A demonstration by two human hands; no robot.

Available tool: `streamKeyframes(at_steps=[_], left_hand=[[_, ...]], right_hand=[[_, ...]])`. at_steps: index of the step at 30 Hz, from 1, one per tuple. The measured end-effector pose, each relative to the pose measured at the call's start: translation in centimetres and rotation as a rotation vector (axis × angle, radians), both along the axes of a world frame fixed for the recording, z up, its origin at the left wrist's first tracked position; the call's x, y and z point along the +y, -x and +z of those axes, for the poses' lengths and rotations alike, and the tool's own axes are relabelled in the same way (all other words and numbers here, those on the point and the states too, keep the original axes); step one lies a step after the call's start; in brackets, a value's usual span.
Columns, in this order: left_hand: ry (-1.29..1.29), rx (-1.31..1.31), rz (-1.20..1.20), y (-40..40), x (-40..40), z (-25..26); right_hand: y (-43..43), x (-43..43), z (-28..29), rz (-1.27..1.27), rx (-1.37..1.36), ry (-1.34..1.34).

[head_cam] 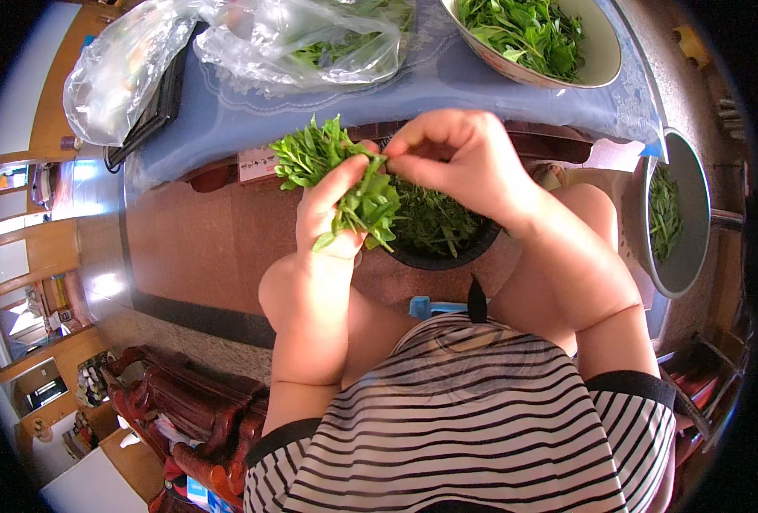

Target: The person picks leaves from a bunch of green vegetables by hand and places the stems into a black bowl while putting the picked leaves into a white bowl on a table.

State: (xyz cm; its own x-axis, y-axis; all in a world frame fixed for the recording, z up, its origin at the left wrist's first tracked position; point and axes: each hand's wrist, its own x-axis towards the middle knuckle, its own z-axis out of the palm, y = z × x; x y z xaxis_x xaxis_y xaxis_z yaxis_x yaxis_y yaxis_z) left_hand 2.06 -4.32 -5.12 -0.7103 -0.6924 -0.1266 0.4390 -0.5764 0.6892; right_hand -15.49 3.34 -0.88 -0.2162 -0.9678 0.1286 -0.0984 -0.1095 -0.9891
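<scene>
A bunch of leafy greens (318, 154) is held in my left hand (328, 211), its leaves spilling out on both sides of the fingers. My right hand (475, 163) meets it from the right, thumb and forefinger pinched together at a stem near the left fingertips. What exactly lies between those fingertips is too small to tell. Below both hands, between my knees, a dark basin (456, 261) holds a heap of darker green stems and leaves (437, 221). My right hand and forearm hide part of it.
Ahead is a table with a blue cloth (225, 128), bearing a clear plastic bag of greens (302, 51) and a bowl (603, 48) of picked leaves. A grey basin (693, 211) with some greens stands at right. Behind left is a carved wooden seat (187, 410).
</scene>
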Motion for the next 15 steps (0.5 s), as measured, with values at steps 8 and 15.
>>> streamKeyframes(at_steps=[8,15], left_hand=[[-0.569,0.475,-0.13,1.5,-1.3,1.6],[-0.505,0.545,-0.152,1.3,-1.4,0.9]], right_hand=[[8.9,1.5,4.6,-1.025,0.744,0.165],[1.0,1.2,2.1,-0.277,0.717,0.442]])
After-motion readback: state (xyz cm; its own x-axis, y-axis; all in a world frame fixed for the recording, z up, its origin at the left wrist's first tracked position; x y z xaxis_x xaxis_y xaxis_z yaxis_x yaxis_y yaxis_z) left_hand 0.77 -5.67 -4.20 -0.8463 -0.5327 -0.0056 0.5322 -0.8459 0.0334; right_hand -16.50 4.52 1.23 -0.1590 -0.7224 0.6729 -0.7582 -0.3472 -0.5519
